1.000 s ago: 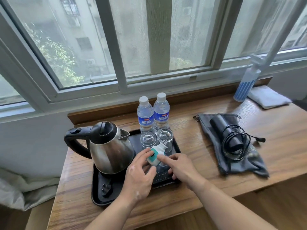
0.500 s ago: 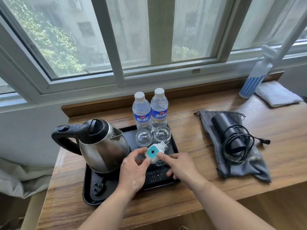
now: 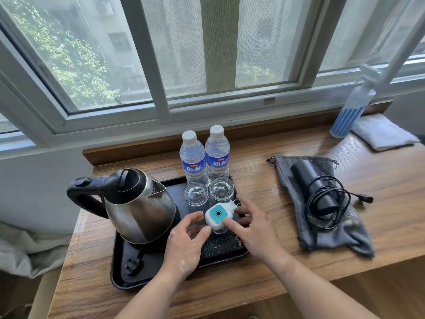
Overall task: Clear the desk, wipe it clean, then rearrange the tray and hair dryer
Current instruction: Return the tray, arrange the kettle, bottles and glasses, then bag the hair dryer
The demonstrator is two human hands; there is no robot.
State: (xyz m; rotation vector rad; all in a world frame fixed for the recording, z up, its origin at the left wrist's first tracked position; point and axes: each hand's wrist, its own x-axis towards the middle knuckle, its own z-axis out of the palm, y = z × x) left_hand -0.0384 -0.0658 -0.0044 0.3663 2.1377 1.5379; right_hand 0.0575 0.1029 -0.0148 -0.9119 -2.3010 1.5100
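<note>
A black tray (image 3: 115, 272) sits on the wooden desk (image 3: 264, 284) and carries a steel kettle (image 3: 140, 208), two water bottles (image 3: 192, 162), two glasses (image 3: 196, 194) and a black remote (image 3: 220, 246). Over the tray's right part, a white and teal plug-in device (image 3: 217, 216) is held between both hands. My left hand (image 3: 184, 247) pinches its left side with finger and thumb. My right hand (image 3: 257, 229) grips its right side, index finger in front and the other fingers behind by the plug. The black hair dryer (image 3: 315, 183) with its coiled cord lies on a grey pouch (image 3: 333, 233) to the right.
A blue-striped spray bottle (image 3: 349, 113) and a folded white cloth (image 3: 384, 132) stand at the desk's far right, under the window. The kettle's plug (image 3: 133, 263) lies on the tray's front left. White bedding (image 3: 27, 247) lies left of the desk.
The device has turned in my hands so that its teal face now points up toward me. Both hands stay around it over the tray.
</note>
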